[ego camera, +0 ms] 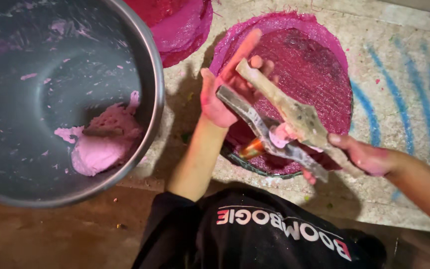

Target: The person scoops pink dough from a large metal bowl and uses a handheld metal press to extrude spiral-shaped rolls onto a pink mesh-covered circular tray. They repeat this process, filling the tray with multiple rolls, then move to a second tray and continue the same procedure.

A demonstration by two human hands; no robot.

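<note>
Seen from the head camera, looking down: the left hand [225, 94], stained pink, is closed around the end of a flat metal scraper [269, 134], its fingers curled over the handle. The right hand [367, 157], also pink, grips one end of a second, paler blade [294, 114], smeared with dried paste. The two blades cross just above the near rim of a round magenta disc [319, 74], and a lump of pale pink paste [282, 135] clings where they meet. The disc lies on a woven mat [404, 65] with blue stripes toward its right edge; its surface is already coated and textured all over. A second magenta disc [185, 22] shows partly at the mat's top edge, likewise coated. Off the mat's left edge, a large steel bowl [150, 74] is mostly scraped out, with only a mound of pink paste [103, 144] at its near side and flecks up its walls. At the bottom, the person's black garment [255, 239] bears white and red lettering; no packages or signs are visible.
</note>
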